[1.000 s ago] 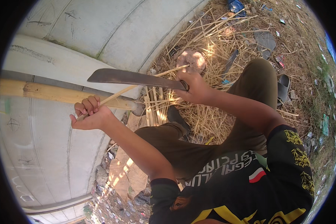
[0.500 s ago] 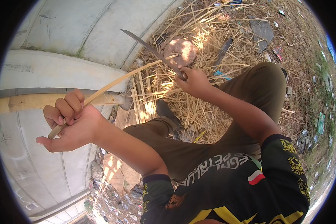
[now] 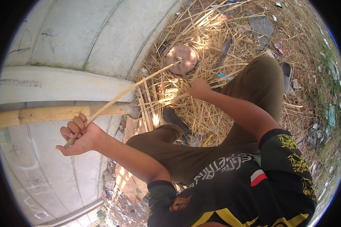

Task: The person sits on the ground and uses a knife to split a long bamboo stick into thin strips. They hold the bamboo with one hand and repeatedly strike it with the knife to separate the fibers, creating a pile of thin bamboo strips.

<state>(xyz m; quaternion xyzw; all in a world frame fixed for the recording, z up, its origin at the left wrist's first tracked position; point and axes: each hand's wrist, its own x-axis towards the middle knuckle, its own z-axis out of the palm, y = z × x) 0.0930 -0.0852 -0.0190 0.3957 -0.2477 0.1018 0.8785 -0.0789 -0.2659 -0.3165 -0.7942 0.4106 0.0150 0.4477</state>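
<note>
My left hand (image 3: 81, 134) is closed around the near end of a long, pale bamboo strip (image 3: 129, 90). The strip slants away to the right, and its far end lies over a round wooden block (image 3: 173, 53). My right hand (image 3: 199, 89) grips a machete (image 3: 185, 77) close beside that block. The machete's handle is mostly hidden by my fingers. Its blade points toward the block and is hard to make out against it, so I cannot tell whether it touches the strip.
Split bamboo strips (image 3: 212, 108) litter the ground around the block. To the left, a thick bamboo pole (image 3: 45, 114) lies along a pale concrete wall (image 3: 60, 41). A long dark flat piece (image 3: 225, 55) and a grey slab (image 3: 260, 29) lie beyond my right knee.
The machete, held up across the strip before, has come down toward the block. My left hand has moved slightly right, and the strip looks straighter, less bowed.
</note>
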